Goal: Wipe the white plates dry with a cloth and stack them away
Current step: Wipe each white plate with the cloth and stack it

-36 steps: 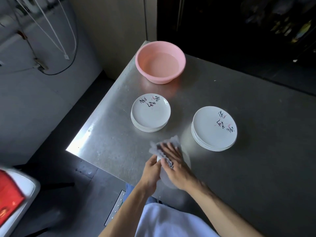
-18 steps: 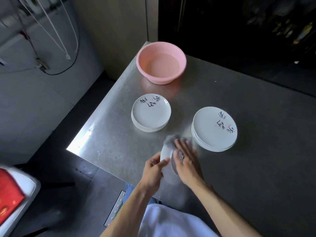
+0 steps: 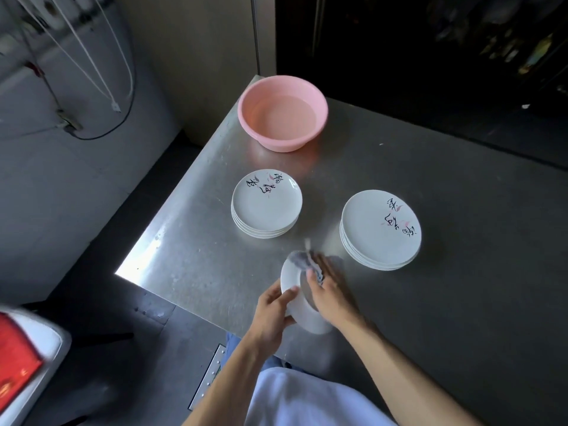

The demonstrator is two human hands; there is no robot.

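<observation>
Watching through the head camera, I judged the step in hand to be the drying of a single white plate (image 3: 293, 287), which was held tilted on edge just above the near part of the steel table (image 3: 445, 302), not resting on it. To do it well I would have kept the cloth (image 3: 299, 259) spread flat under the fingers, not bunched, swept it round the whole face and out over the rim, then turned the plate to do the back before setting it down. Which of the two stacks took dried plates I could not tell. The left stack (image 3: 266, 204) sat near the pink basin (image 3: 282, 113) and the right stack (image 3: 380, 229) lay just beyond the working hands. Both looked much alike. The risk, as I saw it, was a wet plate slipping from a one-handed hold, so the supporting grip mattered more than speed. The left hand (image 3: 273, 309) gripped the plate at its near edge, fingers curled round the rim and the thumb laid on the face turned toward me. The right hand (image 3: 330, 292) lay against the other face with fingers fairly straight, pressing the cloth onto the plate. A fold of cloth showed past the fingertips, blurred.
</observation>
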